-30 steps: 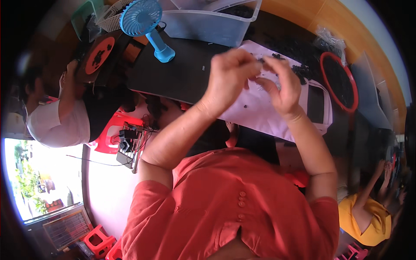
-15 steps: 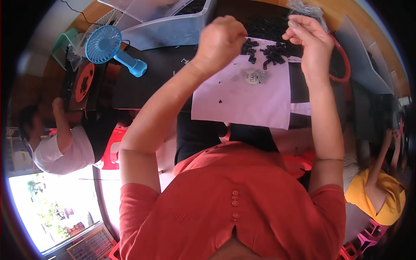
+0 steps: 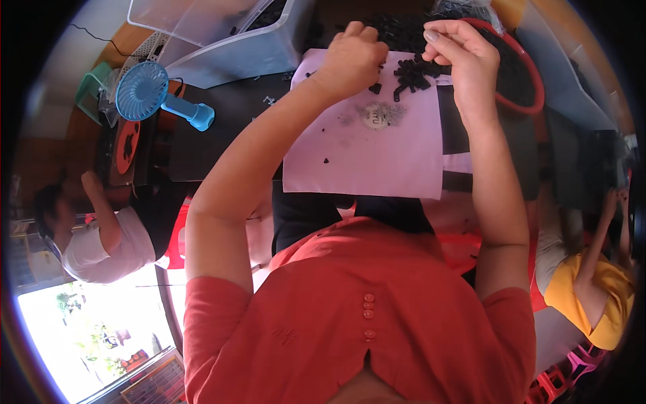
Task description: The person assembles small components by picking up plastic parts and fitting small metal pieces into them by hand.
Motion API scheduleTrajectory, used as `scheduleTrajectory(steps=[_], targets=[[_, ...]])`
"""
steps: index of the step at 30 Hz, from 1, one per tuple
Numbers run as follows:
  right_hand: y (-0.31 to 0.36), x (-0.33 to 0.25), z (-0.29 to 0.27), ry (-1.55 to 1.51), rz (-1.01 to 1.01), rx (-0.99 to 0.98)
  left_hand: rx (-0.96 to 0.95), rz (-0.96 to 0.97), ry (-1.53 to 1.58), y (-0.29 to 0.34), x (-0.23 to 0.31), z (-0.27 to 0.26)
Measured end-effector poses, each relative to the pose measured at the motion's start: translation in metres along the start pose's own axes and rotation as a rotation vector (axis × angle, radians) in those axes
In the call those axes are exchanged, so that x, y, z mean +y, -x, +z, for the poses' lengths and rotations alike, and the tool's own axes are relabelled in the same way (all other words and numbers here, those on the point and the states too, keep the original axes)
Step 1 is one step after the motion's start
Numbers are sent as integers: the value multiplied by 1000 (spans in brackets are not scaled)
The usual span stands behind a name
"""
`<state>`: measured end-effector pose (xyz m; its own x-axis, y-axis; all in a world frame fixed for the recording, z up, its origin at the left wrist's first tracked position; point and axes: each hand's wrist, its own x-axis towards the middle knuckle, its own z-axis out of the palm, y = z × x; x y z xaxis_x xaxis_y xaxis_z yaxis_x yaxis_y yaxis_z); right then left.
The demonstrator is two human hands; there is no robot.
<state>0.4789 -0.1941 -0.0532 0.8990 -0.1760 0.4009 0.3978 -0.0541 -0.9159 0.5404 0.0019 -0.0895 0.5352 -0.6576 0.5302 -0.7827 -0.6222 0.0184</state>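
Observation:
My left hand (image 3: 351,59) is curled into a fist over the far left part of a pink cloth bag (image 3: 363,161). Whatever its fingers hold is hidden. A short gap away, my right hand (image 3: 468,60) has thumb and index finger pinched together. Anything between those fingertips is too small to name. A pile of small black plastic parts (image 3: 413,74) lies on the bag between the two hands, close by the right fingertips. One loose black part (image 3: 375,88) rests just below the left fist. Another tiny black bit (image 3: 326,161) sits nearer to me on the cloth.
A clear plastic bin (image 3: 235,60) with black parts stands far left, beside a blue handheld fan (image 3: 142,91). A red rim (image 3: 528,108) curves around more black parts at the right. One person (image 3: 111,236) sits at left; another, in yellow (image 3: 592,296), at right.
The view has shifted slightly, so the bag appears farther left. My left fist has come closer to my right hand. The right hand keeps its pinch and has barely moved over the bag.

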Motion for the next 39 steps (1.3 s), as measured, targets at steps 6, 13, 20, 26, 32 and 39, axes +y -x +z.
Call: scheduleTrajectory(steps=[6,13,20,26,32,39], targets=[[3,3,6,-14,-47,-64,51,10,156,31,-1,-17],[0,21,7,39,-69,-100,59,41,89,40,4,-3],[2,22,11,88,-85,-133,64,-1,56,39,13,-1],[6,24,14,223,-150,-258,162,-92,126,41,15,-9],[17,13,20,293,-230,-516,10,-790,1167,52,34,-52],[27,5,37,236,-367,-527,48,-914,1471,70,42,-57]])
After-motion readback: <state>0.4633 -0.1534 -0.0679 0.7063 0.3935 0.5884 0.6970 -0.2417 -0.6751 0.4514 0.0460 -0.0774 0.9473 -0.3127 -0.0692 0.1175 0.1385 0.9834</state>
